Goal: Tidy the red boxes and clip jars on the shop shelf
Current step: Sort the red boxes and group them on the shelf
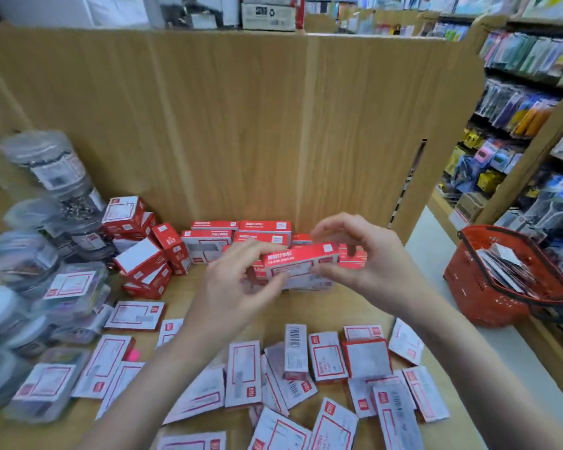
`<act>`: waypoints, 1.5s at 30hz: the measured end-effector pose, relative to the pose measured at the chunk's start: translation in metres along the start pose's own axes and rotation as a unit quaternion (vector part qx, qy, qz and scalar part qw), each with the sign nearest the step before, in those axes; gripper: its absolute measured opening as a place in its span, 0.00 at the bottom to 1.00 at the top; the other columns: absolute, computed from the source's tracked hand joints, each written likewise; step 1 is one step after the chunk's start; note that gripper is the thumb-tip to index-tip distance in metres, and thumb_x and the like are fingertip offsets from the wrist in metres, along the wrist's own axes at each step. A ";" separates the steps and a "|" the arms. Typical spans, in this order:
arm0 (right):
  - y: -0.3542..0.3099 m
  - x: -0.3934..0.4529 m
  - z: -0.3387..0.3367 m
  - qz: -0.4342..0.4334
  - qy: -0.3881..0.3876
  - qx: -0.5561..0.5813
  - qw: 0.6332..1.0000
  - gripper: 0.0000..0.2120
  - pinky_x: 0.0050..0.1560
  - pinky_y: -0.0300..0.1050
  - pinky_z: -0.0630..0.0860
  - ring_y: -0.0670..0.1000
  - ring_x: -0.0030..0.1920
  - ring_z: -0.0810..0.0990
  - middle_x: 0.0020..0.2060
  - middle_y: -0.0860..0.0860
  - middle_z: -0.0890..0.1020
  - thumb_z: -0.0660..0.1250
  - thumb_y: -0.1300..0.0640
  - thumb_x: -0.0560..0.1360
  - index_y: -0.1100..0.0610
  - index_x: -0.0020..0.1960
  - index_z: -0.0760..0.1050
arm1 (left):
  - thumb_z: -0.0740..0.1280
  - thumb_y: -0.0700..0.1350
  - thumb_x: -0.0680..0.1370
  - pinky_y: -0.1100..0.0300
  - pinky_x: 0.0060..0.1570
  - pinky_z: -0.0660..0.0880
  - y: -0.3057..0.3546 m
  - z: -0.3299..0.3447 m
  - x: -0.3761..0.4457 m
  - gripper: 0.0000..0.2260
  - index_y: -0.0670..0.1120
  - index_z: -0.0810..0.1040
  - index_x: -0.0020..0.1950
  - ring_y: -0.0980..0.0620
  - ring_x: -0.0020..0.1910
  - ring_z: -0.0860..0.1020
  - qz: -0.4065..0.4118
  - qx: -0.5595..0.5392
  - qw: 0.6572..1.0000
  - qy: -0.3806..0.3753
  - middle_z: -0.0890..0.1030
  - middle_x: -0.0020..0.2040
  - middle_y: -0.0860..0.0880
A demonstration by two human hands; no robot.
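I see the whole view smeared by motion blur, so the print on every box is unreadable to me. My left hand (238, 280) and right hand (355, 254) meet over the middle of the wooden shelf (306, 306), both gripping one long red box (301, 264) between them: left fingers curled on its near left end, right thumb under its near edge with the fingers arched above. The hands hide part of the stacked row of red boxes (241, 235) against the back panel (241, 125), so I cannot count that row. Left of it a tumbled heap of small red boxes (143, 245) leans at odd angles. Near me, loose flat boxes (306, 368) lie scattered, the nearest ones cut off by the bottom edge. Along the left, clip jars (46, 164) stand and lie stacked, heavily blurred, their contents hard to make out. At the right, off the shelf, sits a red shopping basket (488, 287) with packets inside, and crowded display racks (527, 92) beyond.
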State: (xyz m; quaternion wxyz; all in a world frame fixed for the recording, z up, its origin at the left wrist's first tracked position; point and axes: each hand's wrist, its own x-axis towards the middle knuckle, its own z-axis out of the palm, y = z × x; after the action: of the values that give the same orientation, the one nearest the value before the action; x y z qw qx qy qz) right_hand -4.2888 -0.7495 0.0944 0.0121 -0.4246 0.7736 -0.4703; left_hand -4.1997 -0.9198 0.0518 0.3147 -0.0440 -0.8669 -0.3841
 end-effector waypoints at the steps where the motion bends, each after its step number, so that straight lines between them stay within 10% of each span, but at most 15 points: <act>1: -0.005 0.008 0.007 -0.017 -0.012 -0.016 1.000 0.17 0.39 0.34 0.71 0.44 0.42 0.78 0.42 0.39 0.79 0.74 0.57 0.64 0.41 0.44 0.70 | 0.65 0.51 0.72 0.70 0.48 0.70 -0.003 -0.010 -0.003 0.12 0.53 0.76 0.55 0.66 0.47 0.74 -0.006 0.009 1.000 0.023 0.76 0.49 0.63; 7: -0.017 0.059 0.069 -0.033 0.039 0.042 0.998 0.17 0.39 0.41 0.73 0.43 0.39 0.76 0.36 0.41 0.77 0.73 0.63 0.67 0.47 0.40 0.67 | 0.59 0.43 0.72 0.59 0.56 0.66 -0.046 -0.072 -0.036 0.15 0.44 0.76 0.57 0.47 0.53 0.73 -0.059 0.219 0.967 0.115 0.77 0.53 0.48; 13: -0.004 0.084 0.121 -0.050 0.020 -0.002 0.999 0.12 0.38 0.38 0.70 0.54 0.37 0.74 0.35 0.57 0.77 0.71 0.64 0.69 0.55 0.40 0.67 | 0.58 0.44 0.70 0.51 0.56 0.61 -0.073 -0.095 -0.055 0.14 0.44 0.79 0.49 0.46 0.57 0.70 -0.077 0.381 0.921 0.032 0.78 0.55 0.45; 17: 0.004 0.085 0.118 -0.044 -0.052 0.004 0.998 0.12 0.39 0.57 0.75 0.63 0.40 0.75 0.38 0.57 0.77 0.68 0.61 0.71 0.50 0.42 0.66 | 0.57 0.45 0.70 0.49 0.61 0.59 -0.084 -0.096 -0.058 0.15 0.45 0.79 0.50 0.47 0.55 0.71 -0.068 0.389 0.919 -0.007 0.79 0.54 0.45; 23: -0.005 0.095 0.122 -0.108 -0.111 -0.113 0.981 0.10 0.39 0.38 0.66 0.47 0.36 0.70 0.35 0.39 0.71 0.68 0.64 0.71 0.54 0.45 0.69 | 0.56 0.45 0.70 0.50 0.58 0.60 -0.088 -0.099 -0.055 0.14 0.45 0.79 0.47 0.47 0.53 0.70 -0.068 0.375 0.924 -0.014 0.78 0.53 0.45; 33: -0.011 0.082 0.120 -0.060 -0.065 -0.225 0.970 0.05 0.52 0.49 0.67 0.54 0.48 0.70 0.45 0.52 0.78 0.66 0.56 0.74 0.57 0.44 0.79 | 0.57 0.42 0.73 0.55 0.56 0.65 -0.075 -0.101 -0.071 0.11 0.45 0.77 0.49 0.48 0.54 0.71 -0.041 0.277 0.960 -0.002 0.76 0.55 0.46; 40: -0.018 0.010 0.081 -0.044 -0.188 -0.195 0.962 0.14 0.46 0.34 0.68 0.41 0.46 0.72 0.42 0.43 0.79 0.66 0.43 0.68 0.52 0.45 0.78 | 0.61 0.55 0.75 0.60 0.56 0.66 -0.066 -0.086 -0.094 0.13 0.50 0.78 0.54 0.59 0.56 0.71 -0.054 0.128 0.976 -0.168 0.77 0.54 0.56; 45: -0.017 -0.015 0.103 0.004 -0.373 -0.369 0.851 0.31 0.64 0.45 0.57 0.48 0.62 0.64 0.61 0.44 0.72 0.66 0.35 0.67 0.46 0.64 0.63 | 0.58 0.74 0.64 0.62 0.63 0.54 -0.064 -0.079 -0.100 0.33 0.58 0.71 0.63 0.62 0.61 0.58 -0.060 0.174 0.920 -0.347 0.68 0.57 0.64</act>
State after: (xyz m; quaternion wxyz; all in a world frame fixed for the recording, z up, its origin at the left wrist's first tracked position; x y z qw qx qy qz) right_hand -4.2253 -0.8169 0.0443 0.1441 -0.5380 0.8294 0.0434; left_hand -4.1001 -1.0033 -0.0065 -0.0270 -0.0671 -0.9759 -0.2058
